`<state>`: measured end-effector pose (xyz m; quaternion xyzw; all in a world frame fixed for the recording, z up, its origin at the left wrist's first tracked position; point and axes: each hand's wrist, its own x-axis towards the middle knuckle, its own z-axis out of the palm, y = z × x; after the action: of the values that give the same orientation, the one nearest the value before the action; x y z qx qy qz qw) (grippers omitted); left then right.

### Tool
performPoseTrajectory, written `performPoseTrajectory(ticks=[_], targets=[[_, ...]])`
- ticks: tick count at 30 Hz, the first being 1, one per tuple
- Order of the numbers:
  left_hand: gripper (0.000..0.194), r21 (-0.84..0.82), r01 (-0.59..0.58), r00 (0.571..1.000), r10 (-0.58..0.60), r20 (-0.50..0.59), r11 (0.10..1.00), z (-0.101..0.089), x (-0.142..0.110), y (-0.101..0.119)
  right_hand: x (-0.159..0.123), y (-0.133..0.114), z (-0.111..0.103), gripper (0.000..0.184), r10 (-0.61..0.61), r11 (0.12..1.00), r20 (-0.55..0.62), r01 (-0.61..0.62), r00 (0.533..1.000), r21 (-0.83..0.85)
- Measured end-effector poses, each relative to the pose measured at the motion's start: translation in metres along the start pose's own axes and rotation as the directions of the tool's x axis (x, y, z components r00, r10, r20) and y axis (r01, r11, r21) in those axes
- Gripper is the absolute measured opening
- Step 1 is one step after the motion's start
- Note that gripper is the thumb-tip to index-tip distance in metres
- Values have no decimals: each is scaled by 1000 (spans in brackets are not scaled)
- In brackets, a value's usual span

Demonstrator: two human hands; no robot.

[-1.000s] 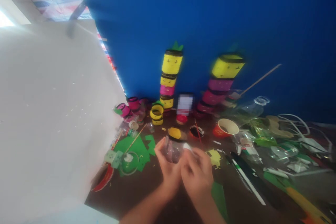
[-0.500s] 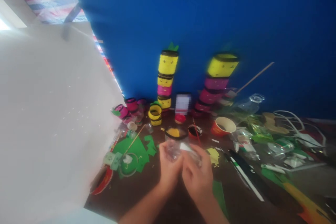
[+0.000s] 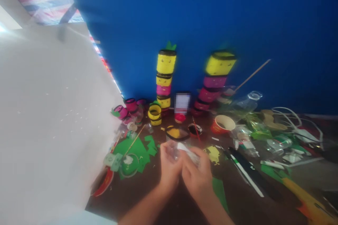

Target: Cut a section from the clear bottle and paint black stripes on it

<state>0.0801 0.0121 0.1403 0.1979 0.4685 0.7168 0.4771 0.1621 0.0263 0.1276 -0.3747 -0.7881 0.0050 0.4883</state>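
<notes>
Both my hands meet low in the middle of the view. My left hand [image 3: 169, 167] has its fingers closed around a clear plastic piece [image 3: 173, 150], partly covered by the fingers. In my right hand [image 3: 196, 168] is a slim white object [image 3: 185, 149], its tip against the clear plastic; its kind is too blurred to tell. Just beyond the fingers appears a clear cup [image 3: 190, 134] with a black rim and something yellow within it. I cannot tell whether the clear piece belongs to this cup.
Yellow-and-pink stacked containers [image 3: 163, 89] and a second stack [image 3: 211, 88] stand against the blue board [image 3: 132, 24]. Around lie a paper bowl [image 3: 223, 124], green sheets [image 3: 136, 158], yellow scraps [image 3: 213, 154], a black-and-white strip [image 3: 248, 172], plastic bottles [image 3: 245, 142] and a paint cup [image 3: 195, 130].
The view has shifted slightly, so the background things sit a little further left. The white object in my right hand has tilted slightly and moved left across the clear plastic.
</notes>
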Motion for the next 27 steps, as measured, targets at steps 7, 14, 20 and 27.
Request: performPoseTrajectory(ticks=[7, 14, 20, 27], targets=[[40, 16, -9, 1000, 9, 1, 1000, -2, 0, 0, 3, -2, 0, 39, -9, 999, -6, 9, 1000, -32], [38, -16, -21, 999, 21, 35, 1000, -7, 2, -7, 1, -1, -1, 37, 21, 1000, -4, -21, 1000, -18], [39, -33, -21, 999, 22, 43, 999, -9, 1, -9, -1, 0, 0, 41, 36, 999, -18, -37, 999, -20], [41, -35, -19, 999, 20, 50, 999, -12, 2, -12, 0, 3, 1, 40, 57, 997, -34, -58, 998, -45]])
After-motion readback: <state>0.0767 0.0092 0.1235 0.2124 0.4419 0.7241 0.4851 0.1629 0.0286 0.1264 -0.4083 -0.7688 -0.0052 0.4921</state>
